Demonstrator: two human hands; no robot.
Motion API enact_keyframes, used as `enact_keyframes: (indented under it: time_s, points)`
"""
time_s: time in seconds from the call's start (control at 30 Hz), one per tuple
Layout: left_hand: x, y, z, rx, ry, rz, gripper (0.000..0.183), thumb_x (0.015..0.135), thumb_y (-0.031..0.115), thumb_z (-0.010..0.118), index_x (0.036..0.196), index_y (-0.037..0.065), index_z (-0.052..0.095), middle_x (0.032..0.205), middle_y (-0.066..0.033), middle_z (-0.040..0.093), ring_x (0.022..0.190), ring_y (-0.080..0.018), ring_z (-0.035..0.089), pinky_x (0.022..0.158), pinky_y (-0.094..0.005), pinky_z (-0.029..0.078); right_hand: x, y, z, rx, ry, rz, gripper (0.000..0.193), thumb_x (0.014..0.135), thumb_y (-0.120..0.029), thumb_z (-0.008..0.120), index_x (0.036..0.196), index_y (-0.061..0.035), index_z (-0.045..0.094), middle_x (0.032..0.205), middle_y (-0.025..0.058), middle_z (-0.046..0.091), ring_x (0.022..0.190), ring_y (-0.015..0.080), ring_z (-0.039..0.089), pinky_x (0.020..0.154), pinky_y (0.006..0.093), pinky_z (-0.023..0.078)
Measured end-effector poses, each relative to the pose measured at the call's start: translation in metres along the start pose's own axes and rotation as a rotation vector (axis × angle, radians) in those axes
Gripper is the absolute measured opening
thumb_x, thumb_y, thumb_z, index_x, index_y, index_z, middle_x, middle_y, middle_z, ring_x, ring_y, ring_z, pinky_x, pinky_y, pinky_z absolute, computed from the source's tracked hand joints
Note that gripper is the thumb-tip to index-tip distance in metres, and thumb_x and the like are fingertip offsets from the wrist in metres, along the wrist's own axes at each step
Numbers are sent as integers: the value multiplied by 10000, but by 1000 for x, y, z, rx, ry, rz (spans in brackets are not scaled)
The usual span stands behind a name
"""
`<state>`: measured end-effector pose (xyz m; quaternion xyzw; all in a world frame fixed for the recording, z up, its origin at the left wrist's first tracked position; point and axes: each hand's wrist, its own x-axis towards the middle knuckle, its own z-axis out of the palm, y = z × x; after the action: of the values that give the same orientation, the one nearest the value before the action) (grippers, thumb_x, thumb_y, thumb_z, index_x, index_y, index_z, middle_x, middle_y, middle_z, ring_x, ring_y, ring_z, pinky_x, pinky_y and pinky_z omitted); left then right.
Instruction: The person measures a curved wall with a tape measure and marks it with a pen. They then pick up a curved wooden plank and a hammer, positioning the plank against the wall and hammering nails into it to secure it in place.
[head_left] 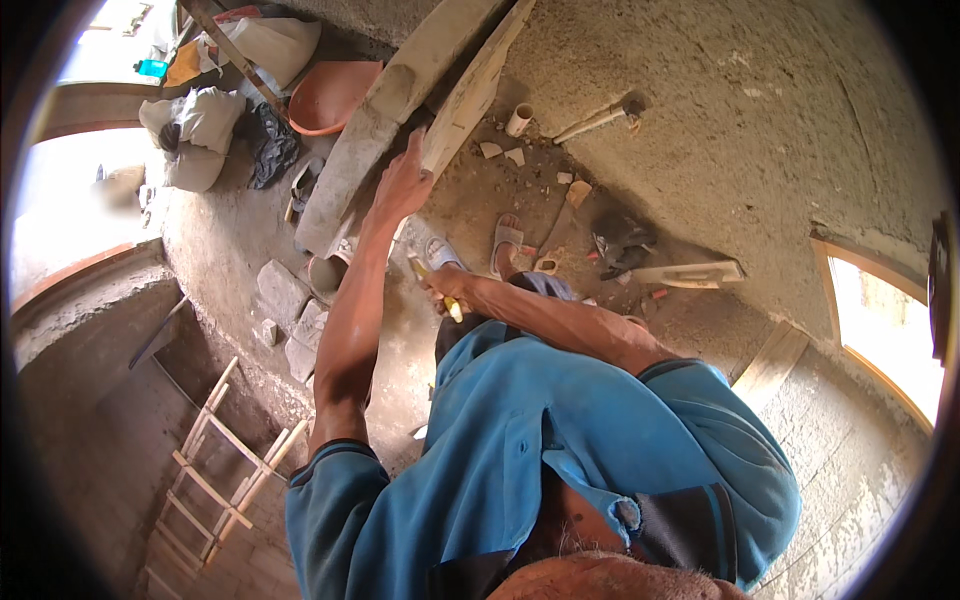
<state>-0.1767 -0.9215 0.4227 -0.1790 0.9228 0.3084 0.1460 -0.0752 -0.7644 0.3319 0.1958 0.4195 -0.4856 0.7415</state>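
My left hand [403,185] reaches forward to a long pale wooden board [470,100], which stands tilted beside a thick grey slab [375,130]. Its thumb lies at the near face of the board, and the index finger stretches along the edge toward the gap; the other fingers are mostly hidden. Close in front of my body, my right hand [440,287] is closed around a short, slim tool with a yellow end [454,309]. A paler end pokes out above the fist; its exact kind is too small to make out.
A reddish basin [333,97], sacks [195,130] and a black plastic bag [272,145] lie at the far left. Stone blocks [284,292] sit left of my arm. A wooden ladder-like frame [225,460] stands lower left. A pipe stub [519,120] and rubble lie ahead, by a rough wall.
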Motion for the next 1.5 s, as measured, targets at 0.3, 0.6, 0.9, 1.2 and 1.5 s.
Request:
enact_keyframes:
  time_s: [0.3, 0.6, 0.9, 1.2, 1.5]
  points:
    - [34, 7, 6, -65, 48, -16, 768, 870, 285, 649, 1513, 78, 285, 1293, -306, 573, 1214, -456, 544, 1013, -484, 439, -104, -1, -180, -279, 239, -776, 306, 969, -306, 562, 1124, -42, 564, 797, 44, 572, 633, 159, 567, 509, 328, 482]
    - [67, -10, 15, -52, 98, 89, 685, 883, 221, 621, 1479, 16, 356, 1384, -279, 512, 1308, -408, 479, 1083, -430, 388, -152, -208, -230, -1042, 951, -518, 397, 974, -291, 452, 1041, 71, 602, 799, 233, 642, 763, 335, 657, 724, 506, 488]
    - [67, -6, 11, -82, 43, 78, 680, 893, 194, 608, 1488, 18, 332, 1380, -291, 507, 1317, -412, 466, 1092, -429, 377, -185, -367, -184, -1665, 972, -372, 273, 940, -84, 464, 779, 61, 631, 596, 166, 554, 477, 248, 526, 428, 424, 406]
    - [66, -4, 10, -88, 44, 80, 683, 889, 224, 602, 1484, 18, 336, 1368, -300, 512, 1303, -423, 474, 1074, -433, 390, -187, -375, -194, -1629, 871, -197, 246, 922, -32, 438, 734, 44, 579, 578, 132, 479, 438, 193, 365, 416, 420, 296]
    - [63, 0, 10, -112, 37, 42, 663, 894, 221, 609, 1475, 27, 356, 1359, -289, 529, 1298, -408, 493, 1073, -418, 391, -187, -371, -208, -1466, 852, -363, 276, 962, -111, 443, 898, 53, 655, 656, 182, 587, 463, 252, 466, 447, 451, 361]
